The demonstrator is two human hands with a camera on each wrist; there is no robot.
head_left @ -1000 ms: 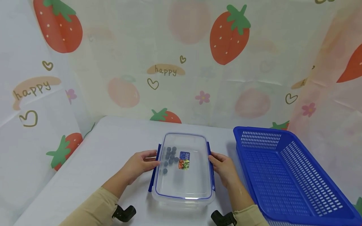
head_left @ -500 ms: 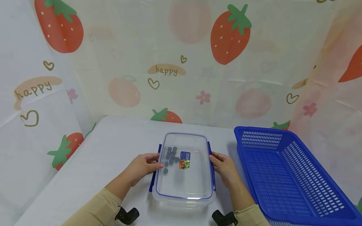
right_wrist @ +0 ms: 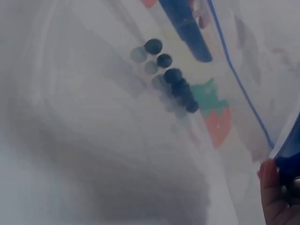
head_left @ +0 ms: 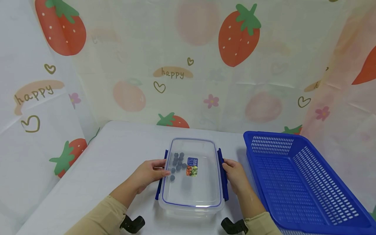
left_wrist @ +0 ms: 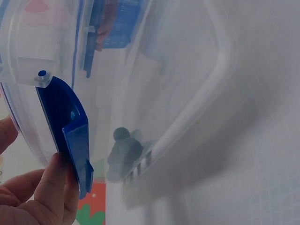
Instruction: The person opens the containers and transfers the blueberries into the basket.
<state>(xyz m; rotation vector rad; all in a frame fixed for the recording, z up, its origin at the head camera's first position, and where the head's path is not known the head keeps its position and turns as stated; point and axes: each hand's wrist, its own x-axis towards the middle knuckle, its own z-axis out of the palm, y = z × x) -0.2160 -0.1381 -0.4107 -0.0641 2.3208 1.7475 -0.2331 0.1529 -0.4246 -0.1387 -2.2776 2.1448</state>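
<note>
A clear plastic food container (head_left: 202, 192) with a transparent lid (head_left: 205, 147) lies flat on the white table. Several small dark round things, like blueberries (head_left: 178, 163), show through its left side. Blue latches run along both long sides. At the left latch (left_wrist: 75, 131), my left hand (head_left: 148, 174) has its thumb on the lid's edge and its fingers against the flap, which stands out from the wall. My right hand (head_left: 235, 173) pinches the right latch (head_left: 223, 176), whose flap angles outward. In the right wrist view, my right fingertips (right_wrist: 269, 173) touch that latch; the rest is cut off.
To the right stands a large blue perforated basket (head_left: 302, 156), close to my right forearm. A sticker (head_left: 192, 167) is on the lid. Behind the white table (head_left: 126, 140) hangs a strawberry-patterned curtain (head_left: 176, 39).
The right latch has swung outward from the container, with my right hand moving slightly right. My left hand has shifted a little right, its thumb further onto the lid. The container stays in place.
</note>
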